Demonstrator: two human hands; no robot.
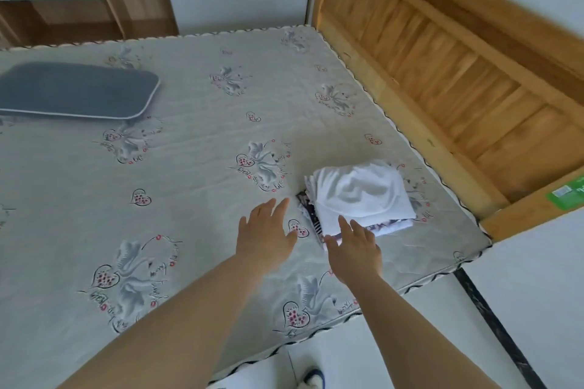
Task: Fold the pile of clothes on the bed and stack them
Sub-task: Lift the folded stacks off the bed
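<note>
- Stack of folded clothes [360, 199] sits on the bed [189, 167], near the corner closest to the wooden headboard [442, 73]. White garment [363, 191] on top; dark patterned pieces [311, 215] stick out beneath on the left and front edges.
- Left hand [267, 232]: fingers straight and spread, holding nothing, over bare mattress just left of the stack. Cannot tell if the palm touches the sheet.
- Right hand [354, 246]: fingers straight, holding nothing, tips at the stack's front edge. Contact with the cloth looks likely but is not certain.
- No loose garments visible on the bed; judged near the end of the task, perhaps a last tidy-up.
- Risk: top white piece is rumpled and sags in the middle. A push from the front could slide it off the layers below or open its fold.
- Risk: lower layers are uneven at the left edge; squaring them from one side alone could skew the whole stack.
- Risk: stack lies near the mattress corner; a hard shove to the right could carry it toward the gap by the headboard.
- Hidden: number of garments in the stack, its far side, and the right fingertips' undersides.
- Grey cushion [76, 90] far left is cut off by the frame edge. A shoe [313, 379] shows on the floor below, partly cropped.
</note>
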